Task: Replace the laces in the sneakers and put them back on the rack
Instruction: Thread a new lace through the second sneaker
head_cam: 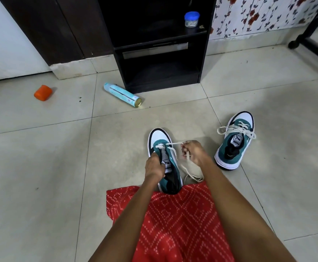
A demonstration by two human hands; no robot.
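A teal and white sneaker (pixel 159 139) stands on the floor tiles in front of me, toe pointing away. My left hand (pixel 153 166) grips its left side by the tongue. My right hand (pixel 194 151) pinches a cream lace (pixel 174 144) that runs taut from the front eyelets; the loose rest of the lace (pixel 191 172) lies on the floor below that hand. The second sneaker (pixel 234 141) sits to the right, laced, with its lace ends spread loose. The black shoe rack (pixel 160 53) stands ahead against the wall.
A pale blue spray can (pixel 122 94) lies on the floor left of the rack, and an orange cap (pixel 43 92) lies further left. A blue-lidded jar (pixel 191 19) sits on a rack shelf. A chair base (pixel 309 44) is at the far right. Red patterned cloth (pixel 173 220) covers my lap.
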